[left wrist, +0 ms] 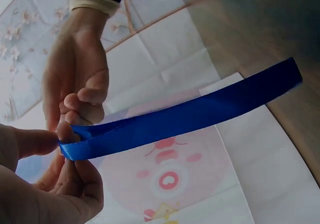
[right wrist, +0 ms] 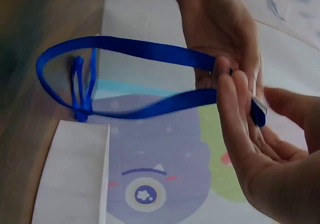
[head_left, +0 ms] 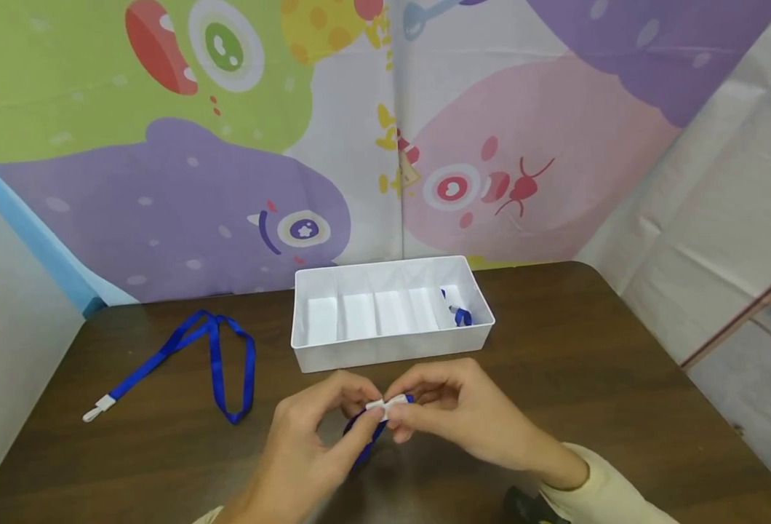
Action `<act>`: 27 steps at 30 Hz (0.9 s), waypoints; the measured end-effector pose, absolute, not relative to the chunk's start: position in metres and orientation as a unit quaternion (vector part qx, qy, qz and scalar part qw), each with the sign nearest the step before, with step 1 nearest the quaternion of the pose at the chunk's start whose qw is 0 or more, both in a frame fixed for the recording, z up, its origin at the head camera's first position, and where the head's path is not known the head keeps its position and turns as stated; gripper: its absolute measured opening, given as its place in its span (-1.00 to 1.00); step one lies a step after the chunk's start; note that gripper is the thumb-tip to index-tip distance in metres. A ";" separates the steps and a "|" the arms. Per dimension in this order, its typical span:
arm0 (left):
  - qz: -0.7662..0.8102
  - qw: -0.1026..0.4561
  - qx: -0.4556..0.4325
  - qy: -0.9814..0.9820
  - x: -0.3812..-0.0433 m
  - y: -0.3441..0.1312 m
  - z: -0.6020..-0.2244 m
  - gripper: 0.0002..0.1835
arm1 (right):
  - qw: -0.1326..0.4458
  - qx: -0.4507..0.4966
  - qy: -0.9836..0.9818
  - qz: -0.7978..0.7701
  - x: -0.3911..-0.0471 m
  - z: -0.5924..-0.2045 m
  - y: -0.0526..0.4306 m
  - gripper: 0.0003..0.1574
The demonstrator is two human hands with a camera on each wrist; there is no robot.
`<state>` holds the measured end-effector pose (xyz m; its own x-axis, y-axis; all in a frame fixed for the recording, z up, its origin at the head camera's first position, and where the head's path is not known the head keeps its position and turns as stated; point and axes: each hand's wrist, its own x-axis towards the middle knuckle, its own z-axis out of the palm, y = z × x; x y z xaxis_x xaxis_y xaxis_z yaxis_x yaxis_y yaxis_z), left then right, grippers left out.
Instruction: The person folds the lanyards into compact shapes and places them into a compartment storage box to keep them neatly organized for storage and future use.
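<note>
Both hands meet in front of the tray, over the table, on a blue lanyard (left wrist: 185, 116) with white end pieces (head_left: 395, 402). My left hand (head_left: 310, 440) pinches the white part from the left between thumb and fingers. From the right, my right hand (head_left: 473, 415) pinches it too, a bit of blue strap showing by its fingers. The strap hangs below as a long loop, clearest in the right wrist view, where the lanyard loop (right wrist: 135, 46) stretches left from the fingers. Fingers hide part of the white piece.
A white tray (head_left: 392, 354) with several compartments stands behind the hands; blue strap (head_left: 462, 316) lies in its rightmost compartment. Another blue lanyard (head_left: 156, 358) with a white clip (head_left: 100, 407) lies on the dark table (head_left: 575, 349) at left. A patterned cloth (head_left: 353, 182) hangs behind.
</note>
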<state>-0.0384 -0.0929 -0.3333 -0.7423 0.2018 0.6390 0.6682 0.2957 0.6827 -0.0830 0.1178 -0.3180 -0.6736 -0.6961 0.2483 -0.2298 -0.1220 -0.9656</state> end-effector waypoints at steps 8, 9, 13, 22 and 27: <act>-0.507 0.126 -0.309 -0.795 -0.039 -0.100 -0.328 -0.55 | 0.151 -0.372 0.655 -0.640 -0.077 -0.309 0.121 -0.83; -0.512 0.094 -0.316 -0.793 -0.040 -0.101 -0.328 -0.56 | 0.151 -0.373 0.656 -0.638 -0.076 -0.308 0.123 -0.82; -0.524 0.044 -0.352 -0.775 -0.044 -0.102 -0.332 -0.72 | 0.153 -0.376 0.664 -0.628 -0.075 -0.303 0.128 -0.80; -0.520 0.070 -0.373 -0.765 -0.046 -0.111 -0.328 -0.85 | 0.130 -0.350 0.699 -0.610 -0.081 -0.294 0.138 -0.79; -0.493 0.053 -0.383 -0.779 -0.046 -0.120 -0.320 -0.83 | 0.109 -0.335 0.713 -0.606 -0.084 -0.289 0.146 -0.79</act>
<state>-0.0464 -0.1202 -0.3201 -0.7017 0.5440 0.4601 0.6485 0.2204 0.7286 -0.0837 0.1459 -0.2886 -0.7522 -0.6098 0.2495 -0.3444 0.0411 -0.9379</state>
